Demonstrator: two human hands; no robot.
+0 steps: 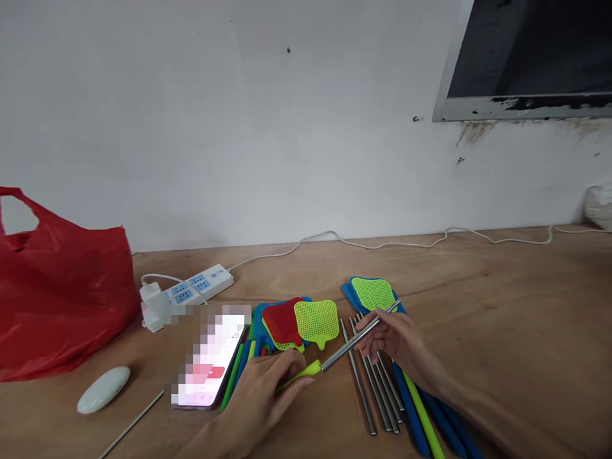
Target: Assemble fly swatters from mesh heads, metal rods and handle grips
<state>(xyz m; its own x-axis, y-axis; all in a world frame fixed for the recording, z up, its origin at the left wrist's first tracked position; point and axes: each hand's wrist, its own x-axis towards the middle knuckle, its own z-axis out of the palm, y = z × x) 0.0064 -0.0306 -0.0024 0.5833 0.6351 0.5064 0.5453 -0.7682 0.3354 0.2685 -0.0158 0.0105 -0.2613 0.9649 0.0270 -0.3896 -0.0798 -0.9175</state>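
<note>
My left hand [258, 389] is closed around a yellow-green handle [312, 368], its tip pointing up to the right. My right hand [394, 341] pinches a silver metal rod [349, 345] held at a slant. The rod's lower end meets the tip of the handle; whether one sits inside the other I cannot tell. Several loose metal rods [362, 389] lie beneath and beside my right hand. Between the hands, farther back, are fly swatter heads: a red one [283, 320] and a yellow-green one [316, 320] over blue ones. Green and blue handles [233, 376] lie left of my left hand.
More swatter heads [375, 294] are stacked at the right, with blue and yellow-green handles [421, 414] near the front edge. A lit phone [210, 376], a white oval case [104, 389], a power strip [201, 285] and a red bag [67, 299] occupy the left.
</note>
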